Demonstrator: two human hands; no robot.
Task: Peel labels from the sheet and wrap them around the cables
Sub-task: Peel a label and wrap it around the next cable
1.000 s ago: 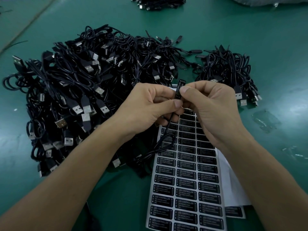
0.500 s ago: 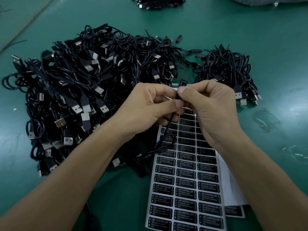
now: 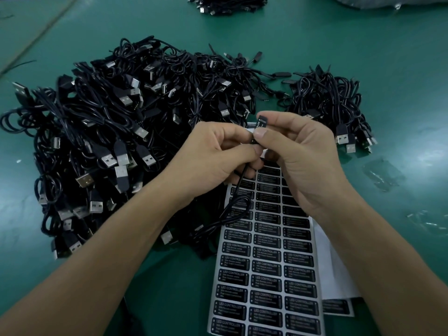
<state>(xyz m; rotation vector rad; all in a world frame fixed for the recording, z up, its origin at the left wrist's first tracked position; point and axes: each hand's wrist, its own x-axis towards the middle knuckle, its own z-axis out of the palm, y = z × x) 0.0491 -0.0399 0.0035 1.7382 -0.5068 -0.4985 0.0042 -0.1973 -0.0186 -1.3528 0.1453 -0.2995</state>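
Observation:
My left hand [image 3: 213, 156] and my right hand [image 3: 300, 156] meet above the top of the label sheet [image 3: 269, 263]. Between them they hold one thin black cable [image 3: 236, 207], which hangs down and loops over the sheet. My right thumb and forefinger pinch a small black label [image 3: 261, 122] at the cable's upper end. My left fingers curl round the cable just below it. The sheet carries rows of black "LED CONTROLLER" labels on a silver backing.
A large heap of black USB cables [image 3: 116, 141] covers the green table [image 3: 400, 69] to the left. A smaller bundle of cables [image 3: 332, 103] lies at the right, and another pile of cables [image 3: 225, 4] at the far edge. Spent backing paper [image 3: 337, 280] sticks out under the sheet.
My right fingers have shifted on the cable's end, so the label now shows between thumb and forefinger. Both hands stay in the same place above the sheet.

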